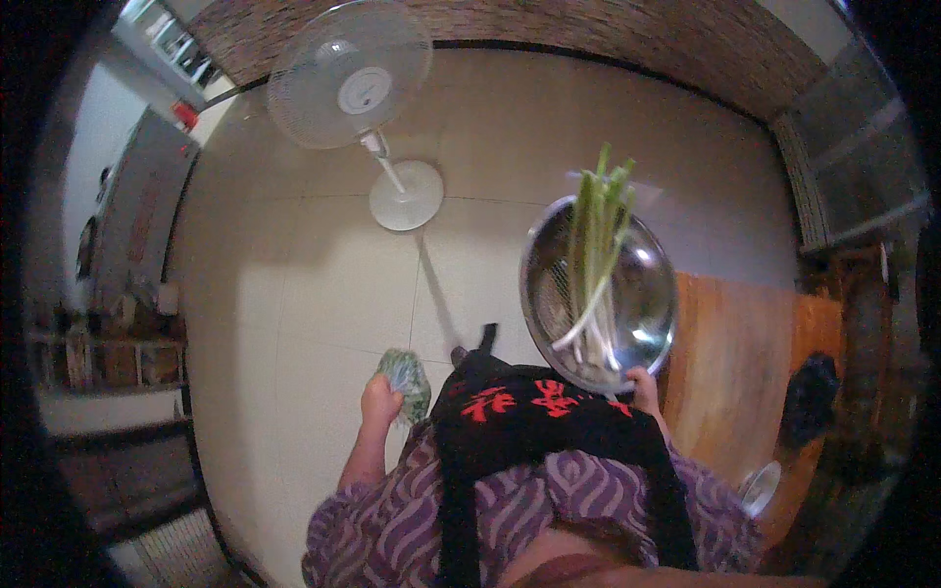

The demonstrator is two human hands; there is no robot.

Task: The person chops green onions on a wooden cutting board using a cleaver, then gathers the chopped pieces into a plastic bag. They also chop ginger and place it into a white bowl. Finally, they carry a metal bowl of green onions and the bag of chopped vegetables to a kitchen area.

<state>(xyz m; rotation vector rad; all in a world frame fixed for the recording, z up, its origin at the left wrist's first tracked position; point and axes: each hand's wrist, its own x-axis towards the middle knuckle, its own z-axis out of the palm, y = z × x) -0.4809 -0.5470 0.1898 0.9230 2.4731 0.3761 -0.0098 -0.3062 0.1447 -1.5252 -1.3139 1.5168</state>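
Note:
My left hand [381, 400] grips the gathered top of a clear plastic bag [406, 382] with something green and leafy inside, held out over the floor. By its near rim, my right hand [644, 391] carries a stainless steel bowl [647, 294] at the front of my apron. A bunch of green onions [599, 228] lies in the bowl. Their white ends rest near me, and the green stalks stick out past the far rim. What the bag holds exactly is hard to make out through the plastic.
A white pedestal fan [406, 197] stands ahead on the tiled floor [338, 294]. To my right is a wooden table [724, 345] with a black bag [811, 397] and a small bowl [760, 489]. A grey cabinet-like unit [140, 206] and shelving [110, 360] line the left side.

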